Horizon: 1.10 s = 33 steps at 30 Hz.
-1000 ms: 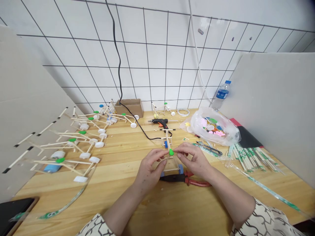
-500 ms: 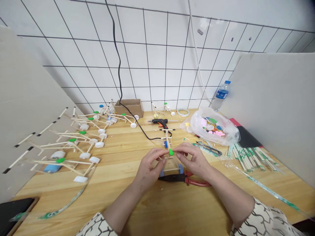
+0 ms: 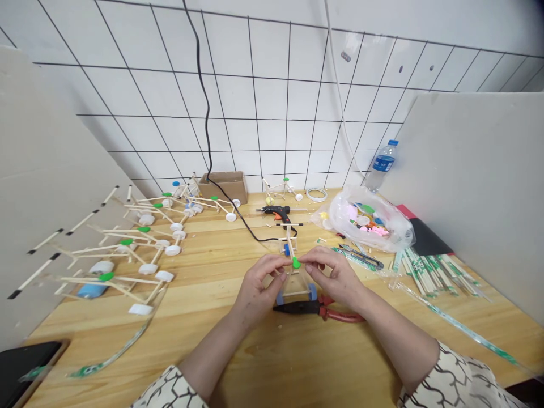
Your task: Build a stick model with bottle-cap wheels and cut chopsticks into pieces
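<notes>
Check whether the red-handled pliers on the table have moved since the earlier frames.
No. The pliers lie in the same place relative to the hot glue gun, with no visible shift in any direction.

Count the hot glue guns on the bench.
1: a black hot glue gun lying near the back of the wooden bench, behind the stick frame. Others could be hidden inside the plastic bag.

Left of the left hand, stick-built cars are lined up. Right of the right hand, a plastic bag, seemingly of bottle caps, is heaped near bundled wooden sticks. Red-handled pliers are laid just below the hands, and a black hot glue gun is set beyond them.
</notes>
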Each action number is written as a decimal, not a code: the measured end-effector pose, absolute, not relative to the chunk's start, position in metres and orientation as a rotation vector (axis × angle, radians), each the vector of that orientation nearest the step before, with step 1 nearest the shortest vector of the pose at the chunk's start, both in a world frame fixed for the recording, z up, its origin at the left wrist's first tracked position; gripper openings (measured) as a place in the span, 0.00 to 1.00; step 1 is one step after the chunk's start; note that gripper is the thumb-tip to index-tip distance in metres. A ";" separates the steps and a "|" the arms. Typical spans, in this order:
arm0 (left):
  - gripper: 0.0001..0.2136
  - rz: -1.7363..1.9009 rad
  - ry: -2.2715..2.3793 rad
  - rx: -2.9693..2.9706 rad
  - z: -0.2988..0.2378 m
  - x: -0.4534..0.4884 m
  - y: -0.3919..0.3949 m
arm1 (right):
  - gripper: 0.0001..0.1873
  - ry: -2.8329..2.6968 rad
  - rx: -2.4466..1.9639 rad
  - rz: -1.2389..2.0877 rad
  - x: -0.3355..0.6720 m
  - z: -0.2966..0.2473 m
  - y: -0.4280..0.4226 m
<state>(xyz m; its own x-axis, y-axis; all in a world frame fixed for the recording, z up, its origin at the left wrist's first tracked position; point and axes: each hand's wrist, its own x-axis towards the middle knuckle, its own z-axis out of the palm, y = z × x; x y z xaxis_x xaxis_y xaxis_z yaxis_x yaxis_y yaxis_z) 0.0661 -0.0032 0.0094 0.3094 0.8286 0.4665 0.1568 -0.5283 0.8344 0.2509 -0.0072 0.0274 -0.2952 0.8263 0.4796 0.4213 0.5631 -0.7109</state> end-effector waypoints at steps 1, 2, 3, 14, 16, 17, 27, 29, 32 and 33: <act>0.09 1.247 0.874 1.897 0.009 0.066 -0.003 | 0.09 -1.917 -1.009 0.582 0.251 0.027 -0.007; 0.09 1.252 0.880 1.902 0.009 0.066 -0.003 | 0.09 -1.916 -1.009 0.583 0.251 0.027 -0.007; 0.09 1.259 0.888 1.907 0.010 0.066 -0.003 | 0.09 -1.912 -1.010 0.584 0.251 0.027 -0.007; 0.10 1.273 0.875 1.920 0.011 0.066 -0.004 | 0.09 -1.913 -1.007 0.588 0.251 0.029 -0.008; 0.10 1.264 0.885 1.916 0.011 0.066 -0.005 | 0.09 -1.913 -1.006 0.590 0.251 0.029 -0.008; 0.10 1.265 0.895 1.917 0.010 0.065 -0.005 | 0.09 -1.911 -1.007 0.588 0.251 0.029 -0.008; 0.15 1.273 0.862 2.097 0.005 0.063 -0.005 | 0.10 -1.896 -1.000 0.576 0.252 0.028 -0.007; 0.16 1.298 0.836 2.152 0.005 0.063 -0.005 | 0.11 -1.896 -0.996 0.589 0.252 0.027 -0.007; 0.17 1.322 0.819 2.225 0.004 0.064 -0.005 | 0.11 -1.894 -0.991 0.600 0.251 0.027 -0.007; 0.18 1.323 0.819 2.240 0.004 0.064 -0.005 | 0.11 -1.893 -0.989 0.602 0.251 0.027 -0.007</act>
